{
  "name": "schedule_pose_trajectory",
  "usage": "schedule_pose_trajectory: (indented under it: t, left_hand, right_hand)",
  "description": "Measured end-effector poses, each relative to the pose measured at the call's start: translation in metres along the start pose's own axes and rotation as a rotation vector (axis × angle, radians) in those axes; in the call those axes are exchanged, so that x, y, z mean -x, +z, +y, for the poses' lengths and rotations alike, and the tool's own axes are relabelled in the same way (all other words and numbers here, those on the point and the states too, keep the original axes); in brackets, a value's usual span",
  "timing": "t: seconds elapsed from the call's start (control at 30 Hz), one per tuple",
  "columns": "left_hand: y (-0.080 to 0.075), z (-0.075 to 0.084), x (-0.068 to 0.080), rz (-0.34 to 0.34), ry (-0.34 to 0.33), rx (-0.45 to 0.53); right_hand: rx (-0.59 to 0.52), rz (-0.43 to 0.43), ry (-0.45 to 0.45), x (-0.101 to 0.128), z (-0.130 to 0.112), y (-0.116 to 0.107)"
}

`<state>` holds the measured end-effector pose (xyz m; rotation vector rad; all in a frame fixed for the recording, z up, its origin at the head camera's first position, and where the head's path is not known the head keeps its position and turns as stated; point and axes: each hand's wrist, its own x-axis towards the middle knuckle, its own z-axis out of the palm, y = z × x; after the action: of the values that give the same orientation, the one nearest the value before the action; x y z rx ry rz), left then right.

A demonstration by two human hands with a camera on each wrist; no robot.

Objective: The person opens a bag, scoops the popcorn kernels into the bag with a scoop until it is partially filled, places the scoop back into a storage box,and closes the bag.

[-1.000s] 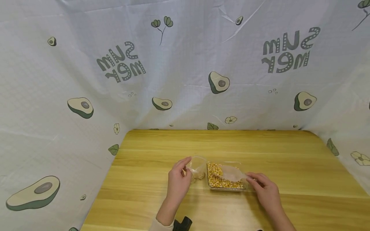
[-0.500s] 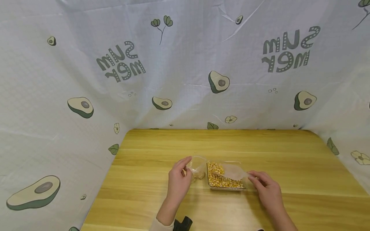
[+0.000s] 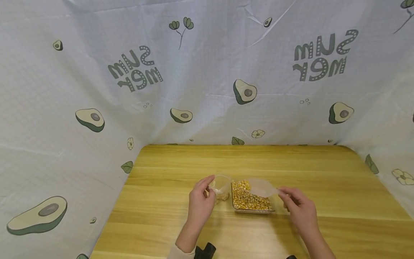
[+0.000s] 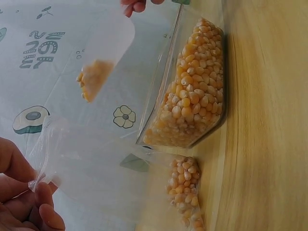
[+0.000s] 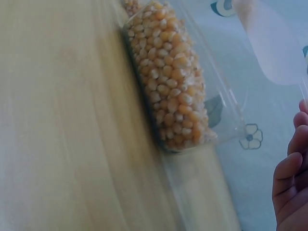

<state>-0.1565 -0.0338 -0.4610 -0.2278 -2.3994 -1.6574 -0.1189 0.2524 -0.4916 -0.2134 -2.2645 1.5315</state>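
A clear rectangular container [image 3: 251, 201] full of yellow corn kernels sits on the wooden table [image 3: 291, 162]. My right hand [image 3: 282, 196] pinches the handle of a translucent scoop [image 3: 262, 187], raised just above the container with a few kernels [image 4: 94, 79] in it. My left hand [image 3: 210, 185] pinches the rim of a small clear plastic bag [image 3: 220, 187] and holds it up, left of the container. A small heap of kernels [image 4: 185, 192] lies in the bag's bottom on the table. In the right wrist view the container [image 5: 173, 82] lies on the wood and the scoop [image 5: 274, 43] hovers beyond it.
White cloth [image 3: 207, 72] printed with avocados and lettering walls in the table at the back and both sides. A black object [image 3: 205, 250] shows at the near edge below my left wrist. Bare wood stretches left, right and behind the container.
My right hand has lifted the scoop out of the kernels and up above the container. The left hand and the bag have stayed where they were.
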Motion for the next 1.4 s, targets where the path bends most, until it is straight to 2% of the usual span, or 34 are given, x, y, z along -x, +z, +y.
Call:
schedule_pose_trajectory:
  t: [0.4, 0.67, 1.0, 1.17, 1.4]
  left_hand:
    - [0.001, -0.001, 0.000, 0.007, -0.011, 0.013]
    - [0.001, 0.001, 0.001, 0.005, -0.007, -0.002]
    - [0.001, 0.001, 0.000, -0.002, 0.011, -0.014]
    - [0.003, 0.000, 0.000, 0.000, 0.024, -0.017]
    - [0.003, 0.001, 0.000, 0.000, 0.030, -0.022]
  right_hand:
    - [-0.134, -0.022, -0.016, 0.001, -0.023, 0.002]
    - [-0.155, -0.020, -0.124, -0.002, -0.035, 0.008]
    - [-0.116, -0.041, -0.248, -0.010, -0.041, 0.015]
    - [-0.077, -0.040, -0.267, -0.012, -0.046, 0.019]
    - [-0.029, -0.068, -0.362, -0.017, -0.055, 0.021]
